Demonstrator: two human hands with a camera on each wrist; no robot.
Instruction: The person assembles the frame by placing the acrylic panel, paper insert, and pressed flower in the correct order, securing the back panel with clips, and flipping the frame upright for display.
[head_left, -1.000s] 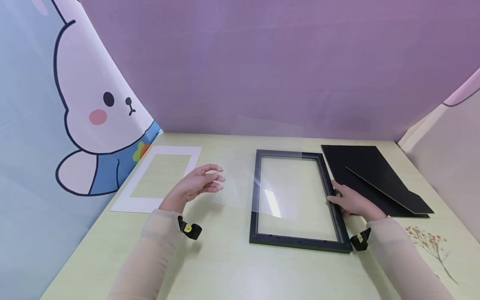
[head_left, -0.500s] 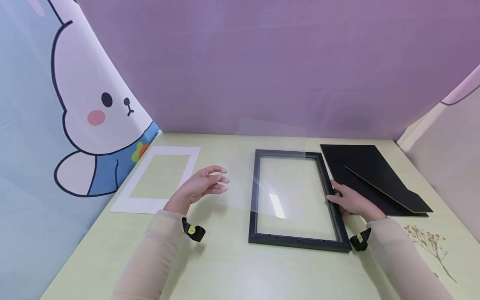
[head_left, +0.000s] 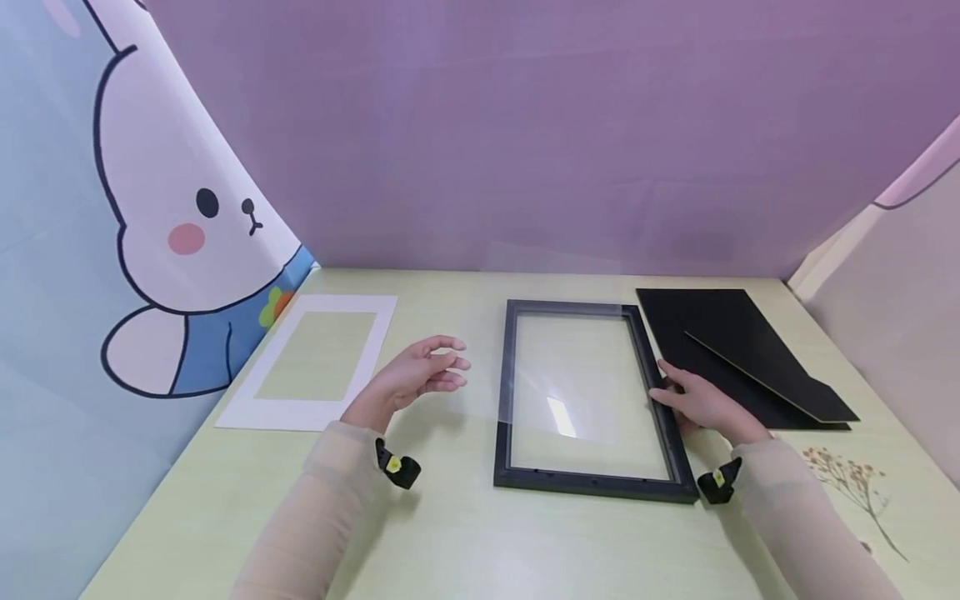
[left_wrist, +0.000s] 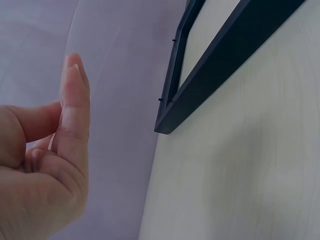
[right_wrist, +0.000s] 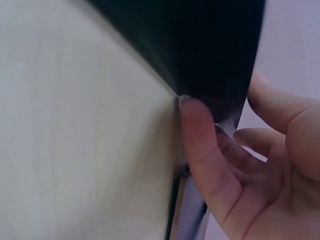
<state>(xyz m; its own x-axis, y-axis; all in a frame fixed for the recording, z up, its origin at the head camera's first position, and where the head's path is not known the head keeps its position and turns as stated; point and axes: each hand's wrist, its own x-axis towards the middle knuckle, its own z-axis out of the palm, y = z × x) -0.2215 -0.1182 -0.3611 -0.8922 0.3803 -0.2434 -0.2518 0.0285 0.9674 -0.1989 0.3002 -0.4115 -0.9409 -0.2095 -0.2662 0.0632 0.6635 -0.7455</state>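
Observation:
A clear sheet slants over the left and middle of a black picture frame, showing mostly by its glare and faint edges. My left hand pinches the sheet's left edge between thumb and fingers, above the table left of the frame. In the left wrist view the thumb meets the fingers, and the sheet's edge is only a faint line. On the frame's right side bar, my right hand grips with the thumb on top. The right wrist view shows fingers around the dark bar.
A white mat board with a cut-out window lies on the left of the table. Two black backing boards, one resting aslant on the other, lie right of the frame. A dried flower sprig is at the front right.
My left hand has shifted slightly right, carrying the clear sheet further across the frame. The right hand keeps its grip on the frame, while the whole view drifts a little.

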